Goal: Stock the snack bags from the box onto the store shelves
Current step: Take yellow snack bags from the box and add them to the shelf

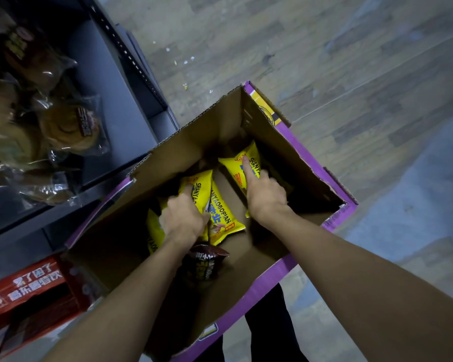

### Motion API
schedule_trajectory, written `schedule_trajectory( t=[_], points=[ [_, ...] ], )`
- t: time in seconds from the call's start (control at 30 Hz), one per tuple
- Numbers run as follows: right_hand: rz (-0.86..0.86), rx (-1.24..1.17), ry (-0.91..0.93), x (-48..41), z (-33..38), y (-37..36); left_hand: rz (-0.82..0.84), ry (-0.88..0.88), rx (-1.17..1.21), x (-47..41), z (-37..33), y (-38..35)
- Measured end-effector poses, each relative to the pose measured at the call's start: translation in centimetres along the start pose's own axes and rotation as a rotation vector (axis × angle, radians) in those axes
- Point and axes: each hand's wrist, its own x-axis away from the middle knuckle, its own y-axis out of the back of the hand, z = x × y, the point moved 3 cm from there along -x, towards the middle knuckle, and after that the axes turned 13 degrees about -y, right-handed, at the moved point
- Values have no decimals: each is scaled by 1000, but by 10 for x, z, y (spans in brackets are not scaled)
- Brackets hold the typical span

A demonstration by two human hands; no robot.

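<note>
Box: An open cardboard box, purple outside, was seen standing on the floor just beside the shelves.
Left hand: The left hand was reached down near the box's left wall. Its fingers were curled round the upper part of the left yellow bag, and its thumb was laid against that bag's right side.
Right hand: The right hand was set on the right yellow bag, toward the box's far corner. The index finger was laid straight along the bag's face, while the other fingers were curled over its right edge.
Other bags: A flat yellow bag was lying on the box bottom, touching the held left one. A third yellow bag was partly hidden under the left wrist. A dark bag was lying toward the box's near edge, beneath the left forearm.
Shelves: Wrapped pastries were piled on one level. A red carton was placed lower, beside the box's near-left corner.
</note>
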Motion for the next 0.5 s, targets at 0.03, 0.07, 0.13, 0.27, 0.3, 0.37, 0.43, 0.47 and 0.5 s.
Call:
schedule_trajectory(
  t=[0.03, 0.07, 0.13, 0.27, 0.3, 0.37, 0.43, 0.47, 0.5],
  points=[
    [-9, -11, 1, 5, 3, 5, -9, -13, -23, 4, 0, 4],
    [-31, -30, 1, 12, 5, 13, -22, -30, -38, 9, -3, 12],
    [-83, -70, 9, 32, 13, 31, -55, -52, -41, 25, -9, 34],
    [-149, -166, -5, 81, 25, 60, -124, -93, 7, 61, -13, 79],
    [-172, -184, -10, 94, 26, 66, -132, -109, 11, 72, -13, 88],
    [-219, -223, -22, 124, 26, 78, -160, -147, 25, 96, -12, 104],
    [-251, -257, -38, 155, 23, 87, -193, -188, 30, 121, -12, 119],
    [-257, -277, -50, 171, 22, 92, -205, -202, 31, 133, -13, 126],
    [-264, -301, -63, 186, 20, 96, -215, -213, 33, 145, -14, 133]
  ],
)
